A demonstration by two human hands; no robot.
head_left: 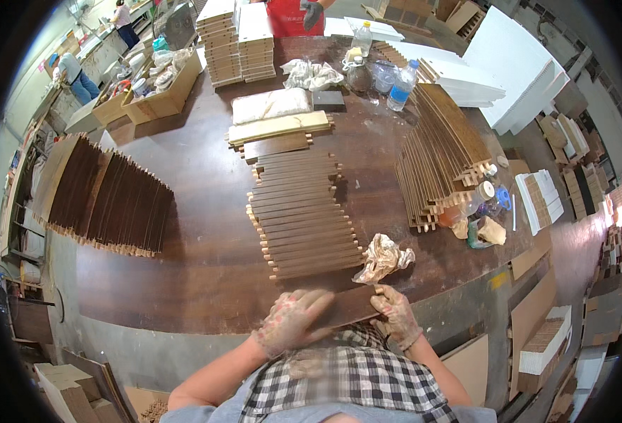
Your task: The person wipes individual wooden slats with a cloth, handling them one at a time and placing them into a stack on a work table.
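A dark brown wooden slat [353, 307] is held close to my body at the table's near edge. My right hand [395, 315], in a thin stained glove, grips its right end with the thumb at the top. My gloved left hand [290, 323] is closed about its left end; the fingertips are slightly blurred. Just beyond lies a crumpled beige cloth [383, 259]. A row of similar brown slats [304, 218] with light pegs at their ends lies in the table's middle.
More pegged slats stand in stacks at left [106, 194] and right [438, 162]. Bottles [401, 88], a white-wrapped bundle [271, 106], a cardboard box [163, 95] and stacked pale panels [237, 49] occupy the far side. Across the table stands a person in a red apron [290, 17].
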